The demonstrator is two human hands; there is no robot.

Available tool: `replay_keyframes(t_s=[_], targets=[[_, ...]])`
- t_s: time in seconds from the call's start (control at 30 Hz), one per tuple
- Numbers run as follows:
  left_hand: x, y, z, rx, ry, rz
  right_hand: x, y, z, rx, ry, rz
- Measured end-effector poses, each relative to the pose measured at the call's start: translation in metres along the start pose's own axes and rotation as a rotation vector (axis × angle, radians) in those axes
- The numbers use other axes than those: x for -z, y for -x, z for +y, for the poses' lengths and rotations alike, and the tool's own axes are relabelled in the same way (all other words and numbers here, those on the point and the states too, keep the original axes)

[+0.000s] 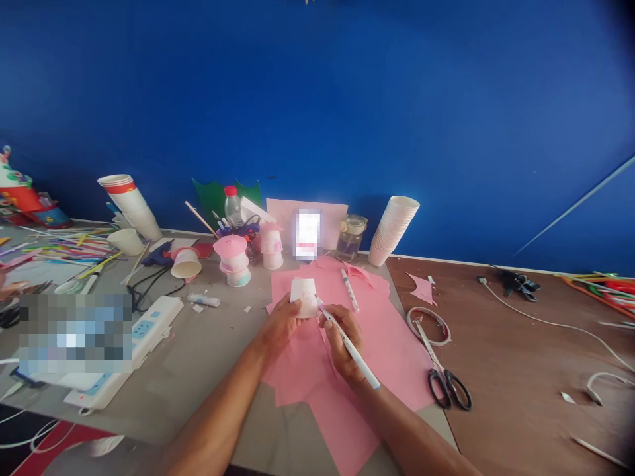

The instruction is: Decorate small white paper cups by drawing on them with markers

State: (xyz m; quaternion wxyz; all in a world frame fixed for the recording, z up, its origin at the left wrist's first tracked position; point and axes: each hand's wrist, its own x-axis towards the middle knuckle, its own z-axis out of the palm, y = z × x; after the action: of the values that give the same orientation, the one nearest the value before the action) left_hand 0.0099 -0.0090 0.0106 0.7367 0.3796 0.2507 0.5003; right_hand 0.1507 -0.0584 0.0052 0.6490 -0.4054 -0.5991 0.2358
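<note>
My left hand (282, 325) grips a white paper cup (304, 297) by its side, over the pink paper. Faint marks show on the cup's wall. In my right hand (344, 337) is a white marker (354, 354), its tip close to the cup; whether it touches I cannot tell. Under both hands lie overlapping sheets of pink paper (391, 350). A second marker (350, 291) rests on them, just beyond my right hand. Further left stand decorated cups with pink tops, one a stacked pair (233, 261), another (271, 244) behind it.
Scissors (441, 370) lie across a tape roll (429, 326) on the right. At the back are a tall cup stack (394, 230), a glass jar (351, 238) and a bright screen (307, 233). A power strip (143, 340) and a glue gun (161, 254) lie left, near colourful sticks (69, 244).
</note>
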Motion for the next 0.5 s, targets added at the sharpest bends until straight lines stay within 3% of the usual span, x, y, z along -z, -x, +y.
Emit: replay_keyframes(t_s=[0.23,0.37,0.5], targets=[[0.001,0.000,0.000,-0.002,-0.011,0.013,0.001,0.000,0.000,0.032,0.033,-0.032],[0.007,-0.003,-0.002,0.017,0.028,0.045,0.004,-0.006,0.008,0.011,0.192,0.017],[0.012,-0.006,-0.001,-0.012,0.106,0.134,0.007,-0.015,0.030,0.049,0.418,-0.061]])
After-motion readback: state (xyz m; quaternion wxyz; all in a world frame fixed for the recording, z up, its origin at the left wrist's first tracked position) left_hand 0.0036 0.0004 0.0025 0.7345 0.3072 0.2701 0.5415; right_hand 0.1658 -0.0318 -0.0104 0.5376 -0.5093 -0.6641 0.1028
